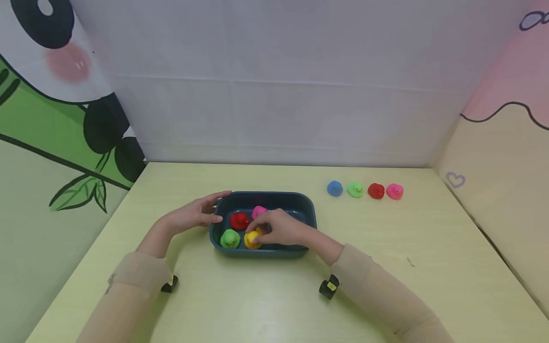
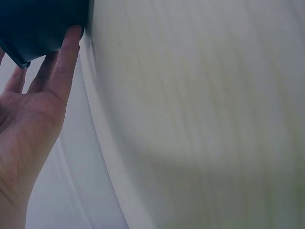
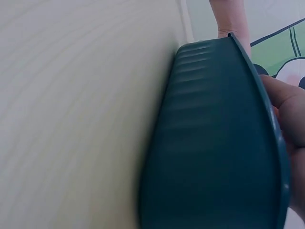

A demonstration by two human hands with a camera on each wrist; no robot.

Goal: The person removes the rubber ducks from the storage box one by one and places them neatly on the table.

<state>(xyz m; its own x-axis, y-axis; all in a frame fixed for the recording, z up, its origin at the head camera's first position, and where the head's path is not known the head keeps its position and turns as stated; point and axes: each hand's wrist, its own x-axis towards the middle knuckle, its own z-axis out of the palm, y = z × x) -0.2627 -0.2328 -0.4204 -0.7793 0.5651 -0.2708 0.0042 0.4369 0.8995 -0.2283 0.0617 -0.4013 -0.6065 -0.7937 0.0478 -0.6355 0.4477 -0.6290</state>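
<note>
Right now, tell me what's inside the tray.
In the tray: a red duck, green duck, pink duck and yellow duck, which the right hand pinches. That hand partly covers the pink and yellow ducks; whatever lies beneath it can't be seen.

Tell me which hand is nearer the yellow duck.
Right. The right hand pinches the yellow duck inside the tray; the left hand is farther off, at the tray's left end.

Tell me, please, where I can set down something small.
Free: the table between the sleeves, in front of the tray; also between the back-row toys and right sleeve. Crowded: the tray's left half, where the right hand pinches the yellow duck among three others, and its left end, touched by the left hand.
</note>
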